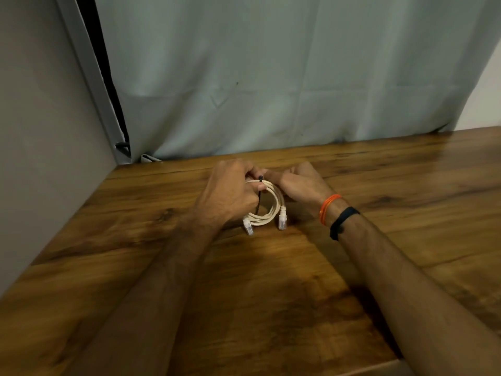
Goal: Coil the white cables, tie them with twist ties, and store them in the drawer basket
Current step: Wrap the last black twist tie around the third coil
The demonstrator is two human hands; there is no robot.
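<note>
Cable (267,210), white and coiled, sits at mid-frame just above the bench (271,308), its two clear plugs hanging at the near side. The left hand (230,194) grips the coil's left side; the right hand (301,185) pinches its far top, where a black tie (260,195) crosses the loops. Behind hangs a pale curtain (271,77).

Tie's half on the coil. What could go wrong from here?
1. The thin black twist tie crosses the coiled white network cable at its top only, ends apparently untwisted; if the left hand or right hand loosens its grip, the loops may spring apart.
2. Both clear plastic plugs hang free at the bottom and might snag later.
3. Fingers hide the tie's upper end, so a weak twist could go unnoticed.
</note>
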